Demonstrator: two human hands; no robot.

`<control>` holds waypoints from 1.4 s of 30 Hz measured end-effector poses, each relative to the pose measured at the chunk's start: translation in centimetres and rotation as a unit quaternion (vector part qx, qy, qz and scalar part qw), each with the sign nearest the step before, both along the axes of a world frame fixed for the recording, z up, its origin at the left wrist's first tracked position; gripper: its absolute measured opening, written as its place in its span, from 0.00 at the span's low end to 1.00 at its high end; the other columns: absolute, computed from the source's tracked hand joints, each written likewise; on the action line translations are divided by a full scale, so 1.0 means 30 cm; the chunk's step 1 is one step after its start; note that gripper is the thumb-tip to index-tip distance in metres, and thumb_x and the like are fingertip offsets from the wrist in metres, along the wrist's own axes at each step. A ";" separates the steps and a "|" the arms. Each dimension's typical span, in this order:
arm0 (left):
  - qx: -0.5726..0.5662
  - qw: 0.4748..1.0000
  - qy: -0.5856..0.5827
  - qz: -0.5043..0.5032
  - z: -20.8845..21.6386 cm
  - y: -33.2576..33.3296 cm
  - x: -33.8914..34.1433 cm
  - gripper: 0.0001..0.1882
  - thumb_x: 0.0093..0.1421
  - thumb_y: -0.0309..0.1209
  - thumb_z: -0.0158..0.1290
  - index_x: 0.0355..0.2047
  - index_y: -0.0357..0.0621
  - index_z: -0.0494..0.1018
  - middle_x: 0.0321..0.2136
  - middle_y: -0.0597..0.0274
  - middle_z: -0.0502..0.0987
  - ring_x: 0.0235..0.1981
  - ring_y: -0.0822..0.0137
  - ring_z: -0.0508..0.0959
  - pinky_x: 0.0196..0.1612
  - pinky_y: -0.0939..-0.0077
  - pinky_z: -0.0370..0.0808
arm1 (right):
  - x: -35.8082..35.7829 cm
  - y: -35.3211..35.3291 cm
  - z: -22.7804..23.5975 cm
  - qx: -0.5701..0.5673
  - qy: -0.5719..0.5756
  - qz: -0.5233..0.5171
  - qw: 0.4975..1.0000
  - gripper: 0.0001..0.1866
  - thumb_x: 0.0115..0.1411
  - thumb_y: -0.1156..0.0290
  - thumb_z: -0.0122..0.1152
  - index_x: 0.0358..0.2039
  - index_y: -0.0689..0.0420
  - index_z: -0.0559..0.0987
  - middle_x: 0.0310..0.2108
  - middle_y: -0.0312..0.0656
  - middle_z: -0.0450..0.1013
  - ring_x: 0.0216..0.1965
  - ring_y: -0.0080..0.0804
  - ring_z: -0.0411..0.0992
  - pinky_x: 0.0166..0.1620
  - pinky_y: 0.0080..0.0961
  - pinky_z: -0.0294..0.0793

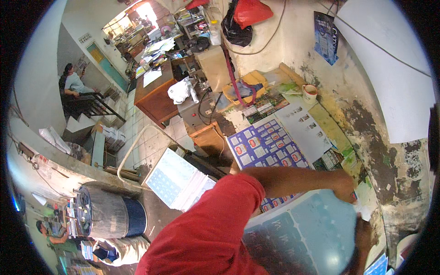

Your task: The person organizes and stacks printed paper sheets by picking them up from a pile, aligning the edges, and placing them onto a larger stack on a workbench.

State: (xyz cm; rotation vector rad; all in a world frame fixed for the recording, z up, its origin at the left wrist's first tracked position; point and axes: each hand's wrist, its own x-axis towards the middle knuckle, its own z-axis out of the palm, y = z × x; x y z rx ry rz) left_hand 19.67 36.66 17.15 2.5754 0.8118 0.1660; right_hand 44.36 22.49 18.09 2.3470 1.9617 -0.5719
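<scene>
A large, thin blue-grey sheet (316, 229) with faint dark printed patterns, like a printing plate, bows upward in front of me. My left arm, in a red sleeve, reaches across to the right, and my left hand (344, 184) is closed at the sheet's far right corner. Lower down, my right hand (363, 233) grips the sheet's right edge, in shadow and partly hidden. Beneath and beyond the sheet lies a blue printed sheet (268, 144) with rows of small red and white label shapes. A whiter printed sheet (305, 130) lies beside it.
A cup (310, 93) stands by the stained wall. On the left are a stack of pale blue printed sheets (169, 178), a large drum (107, 213) and a white sack (123, 250). A wooden desk (156, 94) with papers stands farther back. Two people are in the distance.
</scene>
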 end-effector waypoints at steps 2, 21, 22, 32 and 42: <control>-0.017 0.999 -0.030 0.013 -0.352 0.053 0.020 0.40 0.61 0.67 0.40 0.29 0.40 0.83 0.30 0.41 0.81 0.35 0.40 0.82 0.42 0.48 0.77 | -0.077 0.118 -0.186 -0.067 0.038 0.037 0.996 0.33 0.71 0.46 0.38 0.41 0.68 0.78 0.39 0.67 0.75 0.44 0.64 0.73 0.48 0.48 0.70; -0.539 0.833 -0.066 0.108 -0.647 0.076 -0.201 0.29 0.55 0.53 0.64 0.45 0.41 0.80 0.41 0.55 0.82 0.43 0.63 0.79 0.51 0.68 0.74 | 0.368 -0.226 -0.597 -0.088 0.537 -0.280 0.791 0.26 0.59 0.58 0.66 0.54 0.59 0.76 0.49 0.46 0.75 0.52 0.36 0.72 0.58 0.34 0.68; -0.554 0.824 -0.082 0.085 -0.655 0.077 -0.208 0.25 0.58 0.51 0.62 0.43 0.43 0.82 0.38 0.54 0.83 0.40 0.63 0.80 0.48 0.68 0.76 | 0.352 -0.209 -0.597 -0.091 0.497 -0.262 0.822 0.26 0.59 0.57 0.66 0.54 0.58 0.77 0.50 0.46 0.75 0.52 0.35 0.72 0.59 0.33 0.68; -0.112 0.980 -0.088 0.140 -0.462 -0.137 -0.045 0.26 0.63 0.32 0.55 0.59 0.35 0.67 0.61 0.37 0.65 0.62 0.43 0.66 0.64 0.50 0.61 | 0.077 -0.153 -0.395 0.024 0.339 -0.171 0.925 0.29 0.65 0.67 0.60 0.63 0.64 0.66 0.60 0.60 0.66 0.64 0.48 0.64 0.65 0.38 0.62; 0.009 0.997 0.000 0.074 -0.573 -0.146 -0.090 0.29 0.60 0.26 0.54 0.60 0.29 0.61 0.67 0.32 0.54 0.69 0.32 0.50 0.69 0.41 0.48 | 0.015 -0.176 -0.505 0.086 0.162 -0.062 0.981 0.39 0.56 0.78 0.59 0.67 0.67 0.55 0.70 0.67 0.44 0.72 0.65 0.40 0.70 0.60 0.39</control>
